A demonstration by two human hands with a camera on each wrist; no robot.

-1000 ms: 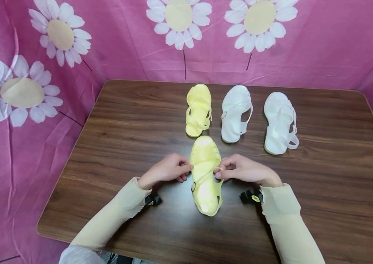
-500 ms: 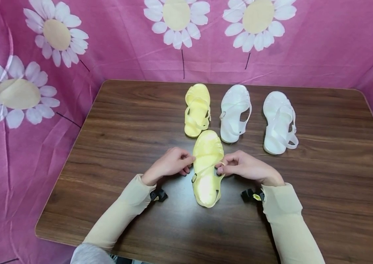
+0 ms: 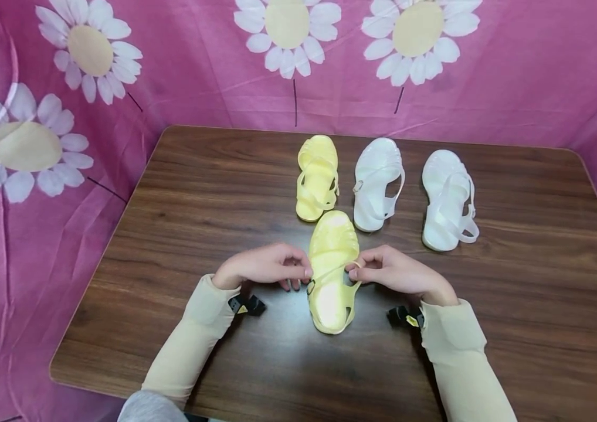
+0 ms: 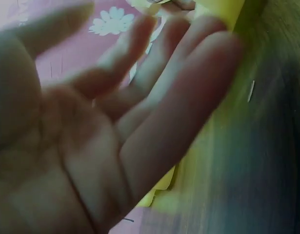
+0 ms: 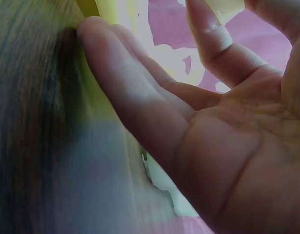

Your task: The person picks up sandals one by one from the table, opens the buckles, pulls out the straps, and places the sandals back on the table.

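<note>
A yellow jelly sandal lies on the table between my hands, toe pointing away, its strap crossing over the middle. On its right side my right hand pinches the loose strap between thumb and forefinger; the right wrist view has a piece of this yellow strap between them. My left hand is at the sandal's left edge, its fingertips right by the small buckle. In the left wrist view, the left thumb stands apart from the fingers, which hold nothing between them.
Beyond the near sandal stands another yellow sandal, with two white sandals to its right. The brown wooden table is backed by a pink daisy-print cloth.
The yellow sandal has shifted slightly away from me. My left hand has slid back along its left edge to the buckle, its fingers spreading. The right hand keeps hold of the strap.
</note>
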